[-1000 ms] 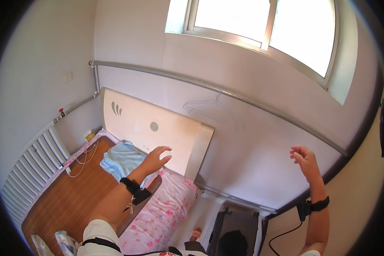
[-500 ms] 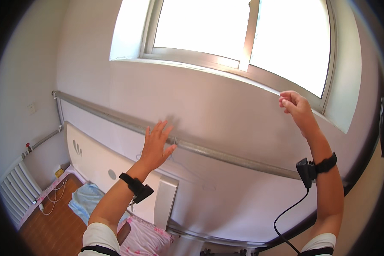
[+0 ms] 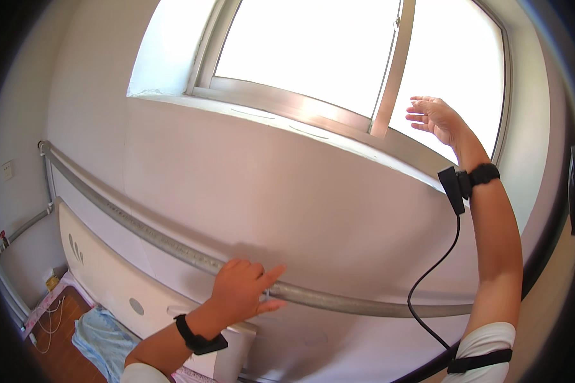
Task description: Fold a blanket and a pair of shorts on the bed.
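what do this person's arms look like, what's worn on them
White sleeves leave both forearms bare; a black band circles the right sleeve. Each wrist wears a black strap with an angular black box, and a thin black cable curves down from the right box. The left grip and right grip are gloveless.

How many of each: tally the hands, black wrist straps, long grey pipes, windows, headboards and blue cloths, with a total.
Left hand and right hand: 2
Black wrist straps: 2
Long grey pipe: 1
Window: 1
Headboard: 1
Blue cloth: 1
Total: 8
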A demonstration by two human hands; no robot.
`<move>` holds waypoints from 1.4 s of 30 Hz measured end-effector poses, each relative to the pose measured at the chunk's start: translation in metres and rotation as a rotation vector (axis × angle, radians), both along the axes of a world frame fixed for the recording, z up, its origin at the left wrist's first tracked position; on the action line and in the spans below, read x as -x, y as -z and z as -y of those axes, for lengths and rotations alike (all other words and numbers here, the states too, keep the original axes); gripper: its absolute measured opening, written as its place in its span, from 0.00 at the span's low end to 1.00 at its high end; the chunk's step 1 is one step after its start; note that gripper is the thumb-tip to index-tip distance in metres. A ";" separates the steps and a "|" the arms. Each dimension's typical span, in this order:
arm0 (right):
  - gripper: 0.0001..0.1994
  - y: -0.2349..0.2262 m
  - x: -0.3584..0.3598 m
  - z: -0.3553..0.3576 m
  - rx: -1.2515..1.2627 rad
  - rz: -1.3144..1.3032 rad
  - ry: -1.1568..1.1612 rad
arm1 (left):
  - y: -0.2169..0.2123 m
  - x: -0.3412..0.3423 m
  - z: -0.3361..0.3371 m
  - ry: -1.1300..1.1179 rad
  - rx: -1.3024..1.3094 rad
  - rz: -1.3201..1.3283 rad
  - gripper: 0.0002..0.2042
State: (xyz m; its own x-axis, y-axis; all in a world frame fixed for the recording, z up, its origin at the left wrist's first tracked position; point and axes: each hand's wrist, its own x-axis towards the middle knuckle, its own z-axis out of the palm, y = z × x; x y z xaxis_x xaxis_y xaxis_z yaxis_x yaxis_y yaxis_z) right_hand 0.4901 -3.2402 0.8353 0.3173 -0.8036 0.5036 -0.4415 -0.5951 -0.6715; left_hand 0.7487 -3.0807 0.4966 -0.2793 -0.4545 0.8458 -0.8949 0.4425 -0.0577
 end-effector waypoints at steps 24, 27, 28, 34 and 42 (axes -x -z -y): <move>0.20 -0.032 -0.019 0.143 -0.205 -0.034 0.071 | -0.017 -0.011 0.011 0.071 0.033 -0.012 0.25; 0.16 -0.027 -0.029 0.135 -0.212 0.018 0.013 | 0.003 -0.012 0.010 0.157 -0.293 0.000 0.30; 0.16 -0.025 -0.036 0.131 -0.209 0.013 0.023 | 0.006 -0.013 0.012 0.167 -0.290 -0.004 0.30; 0.30 -0.032 -0.091 0.117 -0.286 -0.200 -0.352 | 0.013 -0.013 0.023 0.277 0.057 -0.048 0.26; 0.27 -0.105 -0.047 -0.032 0.520 -0.617 -0.249 | -0.007 -0.011 0.017 0.114 -0.089 0.044 0.29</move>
